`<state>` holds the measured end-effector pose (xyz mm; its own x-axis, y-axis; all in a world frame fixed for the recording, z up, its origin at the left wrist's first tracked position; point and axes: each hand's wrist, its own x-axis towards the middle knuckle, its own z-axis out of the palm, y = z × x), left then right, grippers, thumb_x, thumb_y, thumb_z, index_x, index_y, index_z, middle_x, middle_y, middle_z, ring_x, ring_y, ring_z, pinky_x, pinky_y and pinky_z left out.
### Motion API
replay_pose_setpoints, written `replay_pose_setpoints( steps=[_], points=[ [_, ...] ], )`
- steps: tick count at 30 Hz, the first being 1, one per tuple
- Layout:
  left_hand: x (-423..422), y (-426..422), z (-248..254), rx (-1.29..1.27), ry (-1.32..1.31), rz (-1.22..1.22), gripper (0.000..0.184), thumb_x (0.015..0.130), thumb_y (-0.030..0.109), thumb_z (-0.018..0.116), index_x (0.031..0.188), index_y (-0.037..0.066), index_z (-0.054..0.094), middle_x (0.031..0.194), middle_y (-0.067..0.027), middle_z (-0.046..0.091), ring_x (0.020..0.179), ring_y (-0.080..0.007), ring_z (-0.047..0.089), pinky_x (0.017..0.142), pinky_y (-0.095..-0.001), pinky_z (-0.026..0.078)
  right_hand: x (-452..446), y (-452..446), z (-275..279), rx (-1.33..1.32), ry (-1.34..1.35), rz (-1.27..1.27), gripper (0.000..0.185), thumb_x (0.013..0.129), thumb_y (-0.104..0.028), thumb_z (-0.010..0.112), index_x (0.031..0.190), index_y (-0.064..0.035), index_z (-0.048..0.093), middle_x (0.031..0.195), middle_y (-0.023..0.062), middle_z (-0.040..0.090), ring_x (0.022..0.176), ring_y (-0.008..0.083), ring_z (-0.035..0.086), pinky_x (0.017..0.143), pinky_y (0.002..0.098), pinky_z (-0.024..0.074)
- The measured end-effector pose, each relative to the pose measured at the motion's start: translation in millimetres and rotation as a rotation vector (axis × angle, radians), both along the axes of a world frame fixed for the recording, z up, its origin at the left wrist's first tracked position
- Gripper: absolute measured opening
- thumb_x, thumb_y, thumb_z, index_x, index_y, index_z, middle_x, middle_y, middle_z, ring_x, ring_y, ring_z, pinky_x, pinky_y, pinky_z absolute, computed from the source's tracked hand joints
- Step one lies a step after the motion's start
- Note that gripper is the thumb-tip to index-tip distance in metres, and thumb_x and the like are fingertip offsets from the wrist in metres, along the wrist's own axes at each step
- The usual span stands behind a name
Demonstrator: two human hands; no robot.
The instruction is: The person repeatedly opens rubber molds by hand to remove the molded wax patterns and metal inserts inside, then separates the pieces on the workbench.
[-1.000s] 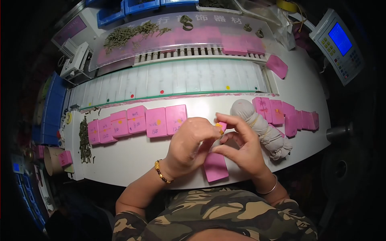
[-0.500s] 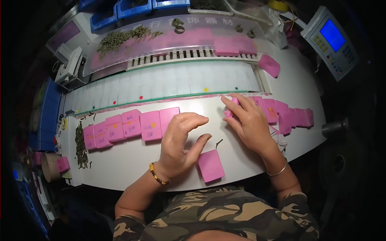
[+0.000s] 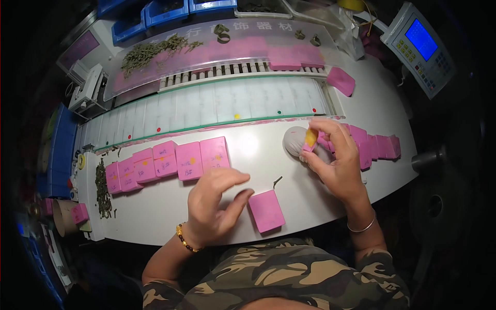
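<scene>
My right hand (image 3: 336, 160) pinches a pink rubber mould (image 3: 308, 148) with a yellow patch on its side, between thumb and fingers, above the white table. Just behind it is a round grey ball-like thing (image 3: 294, 141). My left hand (image 3: 213, 204) is empty, thumb and fingers apart, over the table's front part. Right of it a pink block (image 3: 267, 211) lies flat, with a small dark green twig-like piece (image 3: 278, 181) at its far edge. Several pink blocks with handwriting (image 3: 189, 161) lean in a row beyond my left hand.
A white segmented conveyor (image 3: 217, 101) with coloured dots runs across behind my hands. More pink blocks (image 3: 386, 147) lie at the right. Dark green pieces (image 3: 147, 56) are heaped on the clear shelf (image 3: 289, 44). A control panel (image 3: 421, 49) stands at the back right.
My right hand has moved right and turned the mould, showing its yellow patch. The grey ball has come into view. My left hand has drawn back to the left. The conveyor's dots have shifted left.
</scene>
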<state>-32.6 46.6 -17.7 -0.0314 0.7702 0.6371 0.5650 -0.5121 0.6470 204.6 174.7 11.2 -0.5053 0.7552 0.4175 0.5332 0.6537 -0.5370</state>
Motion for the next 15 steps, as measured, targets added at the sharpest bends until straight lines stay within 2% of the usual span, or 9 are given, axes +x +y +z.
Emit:
replay_pose_setpoints(
  steps=[1, 2, 4, 6, 9, 10, 14, 15],
  points=[
    [0, -6, 1, 0.006, 0.045, -0.031, 0.042, 0.076, -0.005, 0.081, 0.113, 0.002, 0.063, 0.099, -0.0135, 0.068, 0.089, -0.0265, 0.068, 0.076, -0.0340, 0.055, -6, 4, 2, 0.135, 0.061, 0.047, 0.041, 0.076, -0.005, 0.080, 0.114, -0.0033, 0.066, 0.117, 0.0169, 0.064, 0.107, 0.0355, 0.061, 0.092, 0.0426, 0.0499],
    [2, -12, 2, -0.019, 0.025, -0.079, 0.042, 0.075, -0.003, 0.083, 0.112, 0.002, 0.063, 0.098, -0.0148, 0.069, 0.088, -0.0296, 0.069, 0.076, -0.0354, 0.056, -8, 8, -3, 0.129, 0.065, 0.051, 0.041, 0.076, -0.005, 0.080, 0.114, -0.0033, 0.066, 0.117, 0.0169, 0.064, 0.107, 0.0355, 0.061, 0.092, 0.0426, 0.0499],
    [4, -26, 0, -0.053, 0.059, -0.142, 0.043, 0.075, -0.002, 0.084, 0.112, 0.003, 0.063, 0.096, -0.0147, 0.069, 0.086, -0.0306, 0.069, 0.075, -0.0360, 0.056, -13, 14, -19, 0.149, -0.135, 0.093, 0.041, 0.077, -0.005, 0.079, 0.116, -0.0029, 0.067, 0.117, 0.0162, 0.064, 0.106, 0.0349, 0.061, 0.092, 0.0439, 0.0496],
    [3, -30, -1, -0.082, 0.091, -0.209, 0.043, 0.074, 0.000, 0.085, 0.111, 0.003, 0.063, 0.095, -0.0146, 0.069, 0.084, -0.0315, 0.068, 0.075, -0.0366, 0.056, -14, 13, -24, 0.119, -0.114, 0.098, 0.040, 0.077, -0.004, 0.078, 0.115, -0.0023, 0.066, 0.117, 0.0164, 0.064, 0.106, 0.0355, 0.061, 0.093, 0.0447, 0.0492],
    [7, -36, -6, -0.315, 0.203, -0.332, 0.042, 0.077, 0.017, 0.086, 0.111, 0.007, 0.063, 0.123, -0.0182, 0.060, 0.112, -0.0375, 0.060, 0.095, -0.0448, 0.051, -11, 8, -27, 0.048, -0.068, 0.077, 0.038, 0.078, -0.003, 0.077, 0.113, -0.0008, 0.063, 0.115, 0.0170, 0.063, 0.105, 0.0365, 0.061, 0.093, 0.0450, 0.0493],
    [8, -37, -13, -0.398, 0.232, -0.350, 0.044, 0.075, 0.019, 0.086, 0.111, 0.008, 0.062, 0.137, -0.0191, 0.051, 0.125, -0.0392, 0.051, 0.104, -0.0466, 0.045, -9, 7, -26, 0.019, -0.038, 0.036, 0.038, 0.078, -0.002, 0.076, 0.112, 0.0002, 0.061, 0.114, 0.0174, 0.063, 0.105, 0.0369, 0.060, 0.093, 0.0445, 0.0497],
    [16, -35, -34, -0.403, 0.186, -0.310, 0.048, 0.069, 0.012, 0.084, 0.112, 0.008, 0.062, 0.136, -0.0192, 0.052, 0.122, -0.0391, 0.052, 0.102, -0.0456, 0.047, 4, -1, -14, -0.039, -0.085, -0.027, 0.037, 0.079, -0.001, 0.075, 0.111, 0.0013, 0.057, 0.112, 0.0174, 0.063, 0.100, 0.0342, 0.062, 0.088, 0.0411, 0.0521],
    [18, -34, -33, -0.402, 0.181, -0.313, 0.048, 0.069, 0.012, 0.084, 0.112, 0.008, 0.062, 0.136, -0.0192, 0.052, 0.122, -0.0391, 0.052, 0.102, -0.0456, 0.047, 7, -3, -14, -0.046, -0.063, -0.017, 0.040, 0.079, -0.001, 0.076, 0.114, 0.0012, 0.057, 0.111, 0.0166, 0.063, 0.098, 0.0305, 0.063, 0.084, 0.0381, 0.0528]
  ],
)
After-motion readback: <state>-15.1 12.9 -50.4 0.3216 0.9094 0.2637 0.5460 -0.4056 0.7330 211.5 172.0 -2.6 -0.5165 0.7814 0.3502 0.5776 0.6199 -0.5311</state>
